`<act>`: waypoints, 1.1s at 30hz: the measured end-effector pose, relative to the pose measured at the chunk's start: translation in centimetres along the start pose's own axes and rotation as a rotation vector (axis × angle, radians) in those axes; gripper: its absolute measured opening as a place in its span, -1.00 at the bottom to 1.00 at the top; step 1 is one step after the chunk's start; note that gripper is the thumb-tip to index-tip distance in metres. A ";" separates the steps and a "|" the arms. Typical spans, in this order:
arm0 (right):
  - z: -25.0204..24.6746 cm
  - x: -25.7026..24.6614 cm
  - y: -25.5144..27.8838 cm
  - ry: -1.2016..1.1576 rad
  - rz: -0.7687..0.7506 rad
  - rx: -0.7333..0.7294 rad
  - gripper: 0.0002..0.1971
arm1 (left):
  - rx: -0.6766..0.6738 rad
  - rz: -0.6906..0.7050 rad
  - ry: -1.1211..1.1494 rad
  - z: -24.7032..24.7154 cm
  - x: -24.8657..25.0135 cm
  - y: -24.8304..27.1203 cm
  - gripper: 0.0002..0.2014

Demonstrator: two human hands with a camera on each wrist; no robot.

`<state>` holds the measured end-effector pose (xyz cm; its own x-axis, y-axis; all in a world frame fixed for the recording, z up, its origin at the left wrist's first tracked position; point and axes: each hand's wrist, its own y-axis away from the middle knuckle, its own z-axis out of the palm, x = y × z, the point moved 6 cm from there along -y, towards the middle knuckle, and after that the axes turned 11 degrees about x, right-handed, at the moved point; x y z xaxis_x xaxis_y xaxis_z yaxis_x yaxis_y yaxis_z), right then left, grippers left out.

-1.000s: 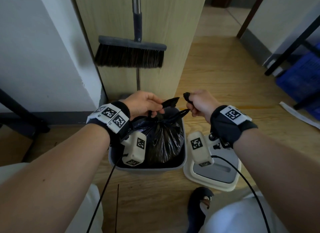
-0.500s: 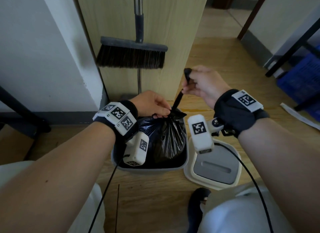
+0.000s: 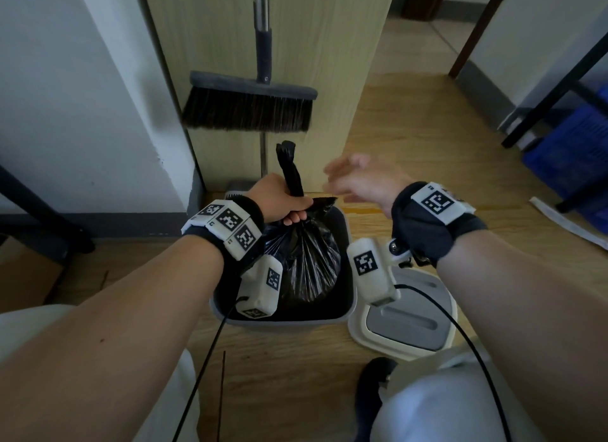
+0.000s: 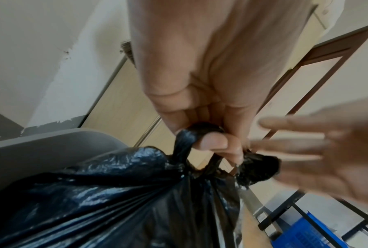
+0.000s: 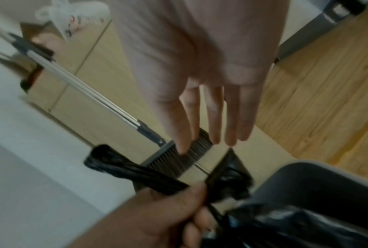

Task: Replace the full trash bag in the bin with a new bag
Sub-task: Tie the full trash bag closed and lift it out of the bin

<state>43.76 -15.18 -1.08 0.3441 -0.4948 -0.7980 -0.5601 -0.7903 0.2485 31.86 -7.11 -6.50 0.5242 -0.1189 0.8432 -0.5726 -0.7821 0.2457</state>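
Observation:
A full black trash bag [image 3: 307, 264] [image 4: 106, 201] [image 5: 306, 226] sits inside the grey bin [image 3: 345, 316] [image 4: 40, 146] [image 5: 319, 177] on the wooden floor. My left hand [image 3: 279, 198] [image 4: 202, 127] [image 5: 170, 213] grips the gathered neck of the bag above the bin. A twisted black tail of the bag [image 3: 289, 168] [image 5: 123, 169] sticks up from that fist. My right hand [image 3: 358, 181] [image 5: 208, 104] [image 4: 327, 147] hovers just right of the tail with its fingers straight, holding nothing and blurred.
The bin's white and grey lid [image 3: 408, 313] lies on the floor right of the bin. A broom [image 3: 250, 107] hangs against a wooden panel behind it. A white wall is on the left. Black table legs and a blue crate [image 3: 572, 152] stand at right.
My right hand has let go of the twisted bag tail and spread its fingers. My left hand has shifted its grip up around the bag's neck, and the tail now stands upright.

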 end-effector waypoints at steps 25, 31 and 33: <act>1.3 4.0 -1.0 -0.127 0.358 0.068 -0.85 | -0.001 -0.064 0.141 -2.2 -1.2 0.4 -0.83; 3.8 2.3 -0.6 -0.062 0.170 -0.079 -0.83 | 0.031 -0.048 0.220 -2.3 -0.4 0.3 -0.86; 4.4 1.9 -0.4 -0.100 0.151 -0.110 -0.82 | 0.037 -0.047 0.237 -2.2 -0.1 0.4 -0.87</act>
<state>41.32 -14.25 -5.13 0.1828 -0.5762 -0.7966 -0.5124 -0.7474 0.4229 30.18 -6.10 -5.38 0.3848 0.0616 0.9209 -0.5251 -0.8060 0.2733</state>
